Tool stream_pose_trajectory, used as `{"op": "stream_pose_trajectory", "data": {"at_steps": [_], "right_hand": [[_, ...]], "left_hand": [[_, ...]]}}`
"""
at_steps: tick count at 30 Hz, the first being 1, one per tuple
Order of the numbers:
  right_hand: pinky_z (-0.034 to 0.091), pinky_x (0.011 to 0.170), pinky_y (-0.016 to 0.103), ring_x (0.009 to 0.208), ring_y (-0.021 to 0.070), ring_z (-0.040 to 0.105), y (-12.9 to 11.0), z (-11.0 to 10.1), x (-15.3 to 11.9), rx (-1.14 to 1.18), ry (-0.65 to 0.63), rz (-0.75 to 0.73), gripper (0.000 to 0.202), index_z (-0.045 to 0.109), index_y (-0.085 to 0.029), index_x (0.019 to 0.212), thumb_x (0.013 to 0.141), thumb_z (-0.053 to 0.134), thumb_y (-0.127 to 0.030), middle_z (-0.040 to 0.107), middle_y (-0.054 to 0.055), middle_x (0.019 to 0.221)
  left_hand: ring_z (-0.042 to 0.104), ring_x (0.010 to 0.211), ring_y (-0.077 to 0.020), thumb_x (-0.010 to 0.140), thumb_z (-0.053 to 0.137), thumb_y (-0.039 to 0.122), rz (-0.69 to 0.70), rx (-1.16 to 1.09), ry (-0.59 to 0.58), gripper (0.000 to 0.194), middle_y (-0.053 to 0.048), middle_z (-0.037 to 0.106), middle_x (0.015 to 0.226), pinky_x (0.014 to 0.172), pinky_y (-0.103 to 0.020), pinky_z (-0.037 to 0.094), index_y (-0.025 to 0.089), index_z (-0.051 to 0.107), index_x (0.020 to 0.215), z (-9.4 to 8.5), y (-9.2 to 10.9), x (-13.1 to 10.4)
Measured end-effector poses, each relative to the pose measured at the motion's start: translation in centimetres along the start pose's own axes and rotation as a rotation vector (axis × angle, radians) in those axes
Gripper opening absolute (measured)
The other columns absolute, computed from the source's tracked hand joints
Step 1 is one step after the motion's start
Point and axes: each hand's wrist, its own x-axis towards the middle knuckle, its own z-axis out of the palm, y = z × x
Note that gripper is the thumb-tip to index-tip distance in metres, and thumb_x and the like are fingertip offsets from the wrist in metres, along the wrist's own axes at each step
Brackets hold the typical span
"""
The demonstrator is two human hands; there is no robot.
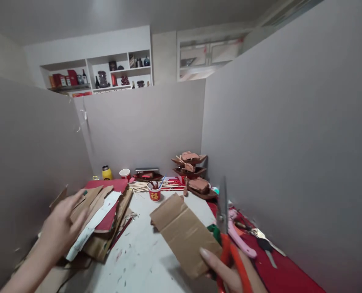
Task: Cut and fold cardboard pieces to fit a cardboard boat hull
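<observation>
My left hand, slightly blurred, reaches over a pile of cardboard scraps on the left; its thumb and fingers are apart and touch or hover just over the top pieces. A white strip of paper lies slantwise on that pile. In front of me, my right hand grips a flat, creased piece of brown cardboard between thumb and fingers. The same hand also carries scissors with orange handles, blades pointing up. Part of the right fingers is hidden behind the cardboard.
A red paper cup with a brush stands mid-table, before thin wooden sticks. Brown model boats are stacked at the back right. Tools and a pink-handled item lie on red cloth. Grey partitions enclose the table.
</observation>
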Motion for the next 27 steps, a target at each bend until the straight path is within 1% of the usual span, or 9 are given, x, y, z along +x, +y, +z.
{"op": "stream_pose_trajectory", "data": {"at_steps": [5, 8, 10, 13, 16, 19, 21, 24, 27], "right_hand": [[0.053, 0.070, 0.031, 0.076, 0.0220, 0.065, -1.5, 1.2, -0.5, 0.125, -0.113, 0.158, 0.041, 0.060, -0.019, 0.102, 0.073, 0.073, -0.046, 0.069, 0.007, 0.090], [0.051, 0.063, 0.027, 0.071, 0.0197, 0.062, -1.3, 1.0, -0.5, 0.057, -0.159, 0.160, 0.037, 0.061, -0.018, 0.094, 0.071, 0.074, -0.044, 0.066, 0.004, 0.079], [0.049, 0.060, 0.025, 0.069, 0.0180, 0.059, -1.3, 0.9, -0.4, 0.026, -0.174, 0.150, 0.034, 0.061, -0.018, 0.089, 0.069, 0.076, -0.042, 0.063, 0.002, 0.074], [0.046, 0.053, 0.022, 0.061, 0.0140, 0.052, -1.4, 0.6, 0.0, -0.066, -0.083, 0.156, 0.033, 0.059, -0.018, 0.086, 0.068, 0.076, -0.041, 0.058, -0.001, 0.071], [0.043, 0.050, 0.021, 0.057, 0.0121, 0.047, -1.5, 0.2, 0.6, -0.182, -0.019, 0.197, 0.032, 0.055, -0.019, 0.086, 0.075, 0.066, -0.047, 0.054, -0.002, 0.070], [0.038, 0.049, 0.020, 0.056, 0.0113, 0.043, -1.3, 0.0, 0.9, -0.329, -0.141, 0.193, 0.027, 0.051, -0.020, 0.080, 0.079, 0.060, -0.046, 0.048, -0.004, 0.065], [0.035, 0.051, 0.020, 0.057, 0.0113, 0.042, -1.1, 0.1, 0.8, -0.483, -0.276, 0.116, 0.022, 0.049, -0.020, 0.074, 0.079, 0.059, -0.038, 0.047, -0.005, 0.062], [0.030, 0.051, 0.022, 0.056, 0.0112, 0.042, -0.8, 0.5, 0.4, -0.780, -0.453, 0.012, 0.012, 0.051, -0.020, 0.067, 0.074, 0.059, -0.025, 0.053, -0.004, 0.062], [0.030, 0.050, 0.021, 0.057, 0.0115, 0.045, -0.9, 0.9, 0.1, -0.922, -0.603, 0.012, 0.005, 0.057, -0.021, 0.068, 0.068, 0.062, -0.019, 0.058, -0.003, 0.067]], "left_hand": [[0.063, 0.069, -0.0164, 0.077, 0.067, 0.048, -0.188, -0.884, -0.799, 0.064, -0.009, 0.065, 0.108, 0.062, -0.029, 0.052, 0.023, 0.048, 0.132, 6.7, 6.1, -4.1], [0.057, 0.052, -0.0098, 0.073, 0.071, 0.047, -0.157, -1.042, -1.014, 0.047, -0.005, 0.066, 0.083, 0.050, -0.023, 0.049, 0.016, 0.064, 0.107, 9.4, 8.4, -5.1], [0.054, 0.044, -0.0081, 0.077, 0.067, 0.047, -0.135, -1.030, -1.034, 0.036, -0.002, 0.064, 0.067, 0.044, -0.019, 0.044, 0.013, 0.067, 0.086, 10.3, 8.8, -5.0], [0.059, 0.048, -0.0109, 0.085, 0.061, 0.039, -0.035, -0.940, -0.881, 0.027, -0.001, 0.063, 0.055, 0.049, -0.020, 0.046, 0.014, 0.068, 0.077, 10.1, 8.3, -4.4], [0.068, 0.076, -0.0172, 0.089, 0.056, 0.023, 0.238, -0.800, -0.511, 0.017, -0.006, 0.074, 0.081, 0.071, -0.026, 0.054, 0.020, 0.072, 0.095, 8.7, 7.1, -3.6], [0.061, 0.111, -0.0237, 0.084, 0.058, 0.011, 0.550, -0.609, -0.096, 0.040, -0.009, 0.064, 0.123, 0.094, -0.035, 0.049, 0.025, 0.062, 0.122, 7.0, 5.9, -3.0], [0.056, 0.118, -0.0259, 0.080, 0.061, 0.008, 0.640, -0.482, 0.097, 0.049, -0.010, 0.057, 0.133, 0.101, -0.038, 0.044, 0.024, 0.058, 0.127, 6.1, 5.3, -2.6], [0.053, 0.121, -0.0264, 0.078, 0.060, 0.005, 0.698, -0.336, 0.237, 0.057, -0.010, 0.051, 0.139, 0.103, -0.040, 0.042, 0.025, 0.054, 0.132, 5.6, 4.8, -2.4], [0.050, 0.124, -0.0275, 0.081, 0.055, 0.005, 0.807, -0.237, 0.203, 0.060, -0.013, 0.046, 0.142, 0.101, -0.040, 0.043, 0.022, 0.047, 0.137, 6.3, 4.6, -2.8]]}}
